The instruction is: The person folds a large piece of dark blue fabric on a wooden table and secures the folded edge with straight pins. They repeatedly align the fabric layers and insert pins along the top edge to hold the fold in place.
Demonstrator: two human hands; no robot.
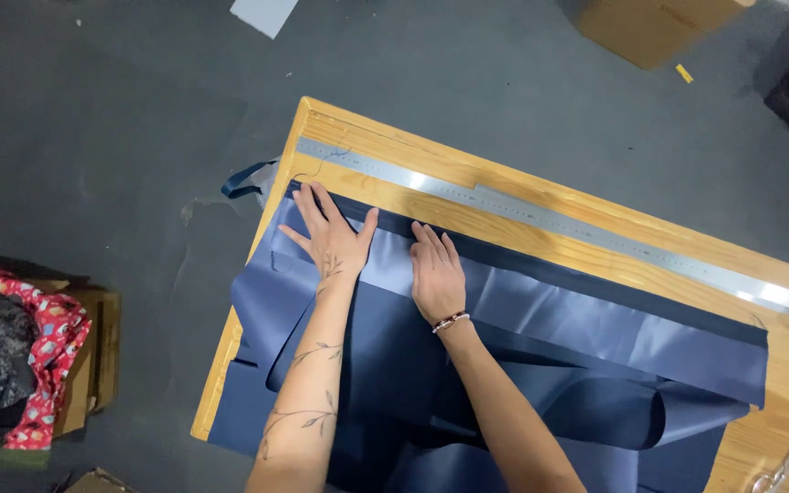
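This looks like a sewing or fabric workshop: a bare wooden worktable (385, 146) stands on a dark, scuffed concrete floor (93, 137), with a long metal ruler (550, 224) lying along its far edge and navy fabric (541, 338) spread over it. Scissors (787, 466) rest at the table's corner, cardboard boxes (650, 23) sit around, and a heap of patterned cloth (43, 338) lies on the floor at the left

left hand (333, 239), right hand (436, 272), flat on navy fabric (541, 329), wooden table (541, 205)

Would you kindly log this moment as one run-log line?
left hand: flat on shiny navy fabric sheet | right hand: flat beside it | long steel ruler: along wooden table edge
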